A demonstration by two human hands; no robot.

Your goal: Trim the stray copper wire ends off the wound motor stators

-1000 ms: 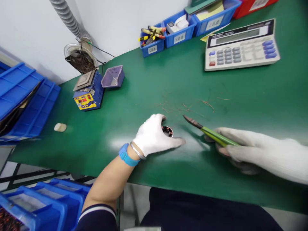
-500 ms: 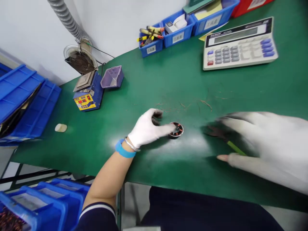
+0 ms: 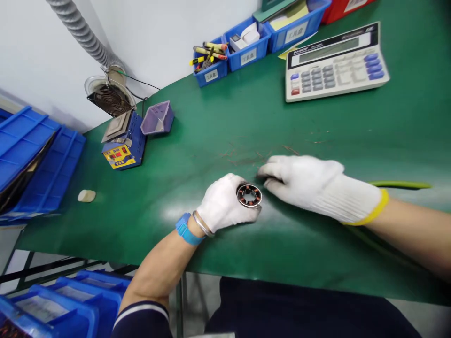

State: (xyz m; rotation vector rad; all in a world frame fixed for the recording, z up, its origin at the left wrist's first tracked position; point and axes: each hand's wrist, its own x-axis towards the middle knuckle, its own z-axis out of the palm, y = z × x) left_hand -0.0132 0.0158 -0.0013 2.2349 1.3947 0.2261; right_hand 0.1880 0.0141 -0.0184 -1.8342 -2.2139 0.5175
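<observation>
My left hand (image 3: 227, 199), in a white glove with dark fingertips, grips a small round motor stator (image 3: 249, 195) with copper windings. Its ring faces up, just over the green bench. To the right of it, my right hand (image 3: 296, 180), gloved in white too, has its fingers loosely curled. A small gap shows between its thumb and fingers, with nothing visible in it; the tips come close to the stator without clearly touching. Beside my right wrist lies a hand tool with green handles (image 3: 401, 185); my hand and forearm hide its other parts.
Thin wire scraps (image 3: 260, 155) lie beyond my hands. A large calculator (image 3: 338, 65) and blue bins (image 3: 249, 44) stand at the back. At left are a blue-and-yellow device (image 3: 123, 145), a purple tray (image 3: 157, 118), a whitish block (image 3: 86, 195) and blue crates (image 3: 52, 173).
My left hand has closed around the stator, its thumb no longer lying over the top. My right hand has released the green-handled tool and moved left to the stator. The view has shifted slightly.
</observation>
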